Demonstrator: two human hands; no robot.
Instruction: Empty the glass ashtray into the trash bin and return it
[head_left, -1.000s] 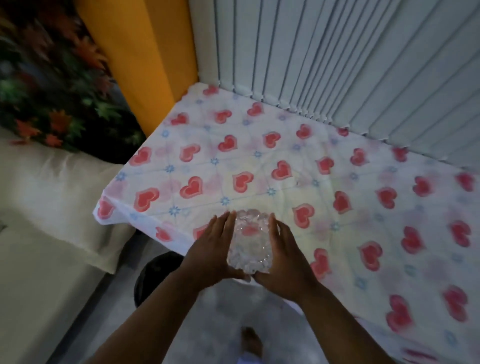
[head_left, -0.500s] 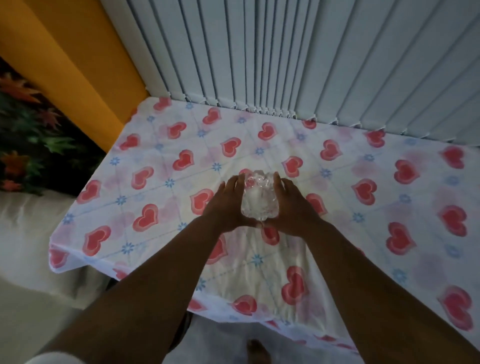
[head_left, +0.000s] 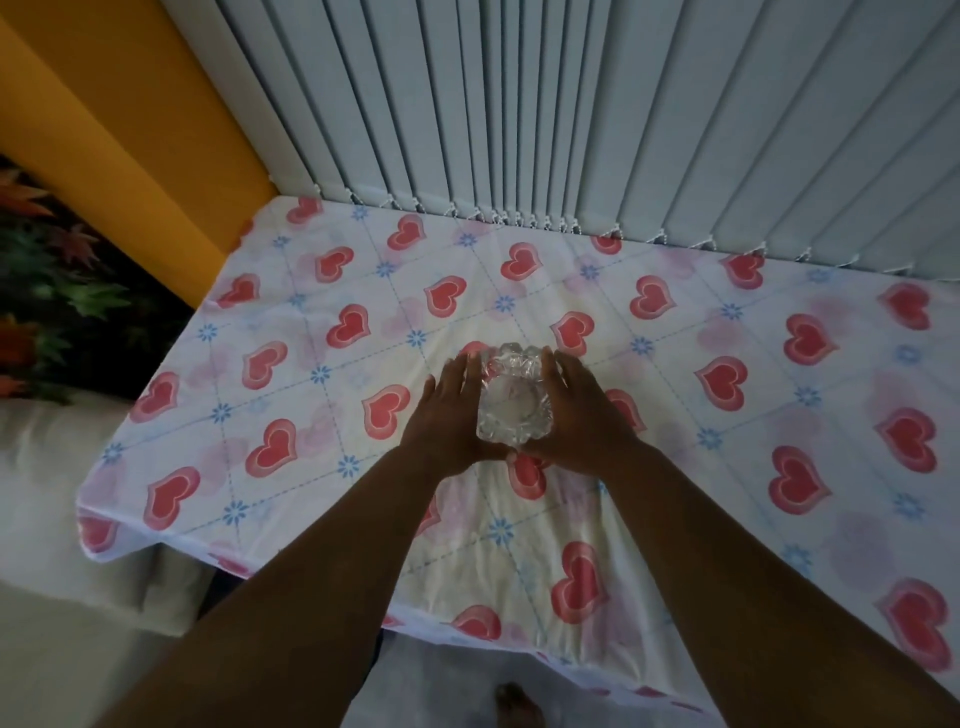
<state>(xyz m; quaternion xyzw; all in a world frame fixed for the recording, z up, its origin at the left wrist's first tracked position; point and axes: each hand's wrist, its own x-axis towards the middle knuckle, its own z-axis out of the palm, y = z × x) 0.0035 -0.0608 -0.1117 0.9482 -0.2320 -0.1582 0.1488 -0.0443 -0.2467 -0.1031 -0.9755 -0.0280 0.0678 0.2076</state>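
Note:
A clear cut-glass ashtray (head_left: 513, 399) is over the middle of the table, held between both hands. My left hand (head_left: 445, 415) presses its left side and my right hand (head_left: 576, 415) presses its right side, fingers pointing away from me. The ashtray looks empty and sits at or just above the heart-patterned tablecloth (head_left: 322, 374); I cannot tell whether it touches. The trash bin is out of view.
White vertical blinds (head_left: 571, 114) close off the table's far edge. An orange wall (head_left: 130, 130) and a leaf-patterned cushion (head_left: 47, 291) stand at the left. A pale sofa (head_left: 57, 519) lies beside the table's left edge. My bare foot (head_left: 517, 704) shows on the floor.
Both hands carried the ashtray from the table's near edge, above the dark bin, forward to the table's middle. The bin has dropped out of view.

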